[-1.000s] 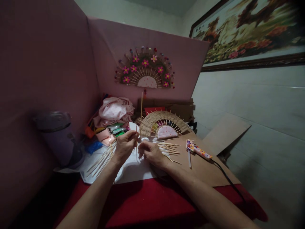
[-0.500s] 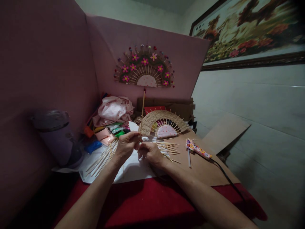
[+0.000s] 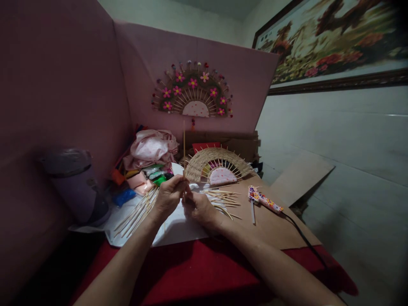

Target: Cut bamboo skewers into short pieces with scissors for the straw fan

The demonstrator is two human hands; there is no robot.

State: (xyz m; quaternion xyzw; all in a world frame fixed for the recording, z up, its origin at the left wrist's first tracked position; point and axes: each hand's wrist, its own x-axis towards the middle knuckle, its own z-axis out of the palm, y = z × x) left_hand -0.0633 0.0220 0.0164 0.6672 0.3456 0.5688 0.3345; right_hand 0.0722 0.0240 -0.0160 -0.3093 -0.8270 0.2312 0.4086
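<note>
A thin wooden stick (image 3: 184,146) stands nearly upright above the table. My left hand (image 3: 170,194) pinches it between thumb and fingers. Just right of it, my right hand (image 3: 200,208) is closed around the stick's lower part, where the fingers hide the end. Beyond the hands rests a woven fan (image 3: 219,159) with a pink dotted half-round base. Loose sticks (image 3: 137,214) lie on white paper (image 3: 178,231) left of the hands, and more sticks (image 3: 225,196) lie on the right.
A glue gun (image 3: 264,200) with a flowered cover lies on brown cardboard (image 3: 274,231), its cord trailing right. Clay packets (image 3: 138,182) and pink cloth (image 3: 151,146) pile up at the back left, near a purple jug (image 3: 76,187). A flowered fan (image 3: 193,91) hangs on the pink panel.
The stick has shifted left and turned from a slight rightward lean to nearly vertical. My right hand has closed in nearer to the left at its lower part.
</note>
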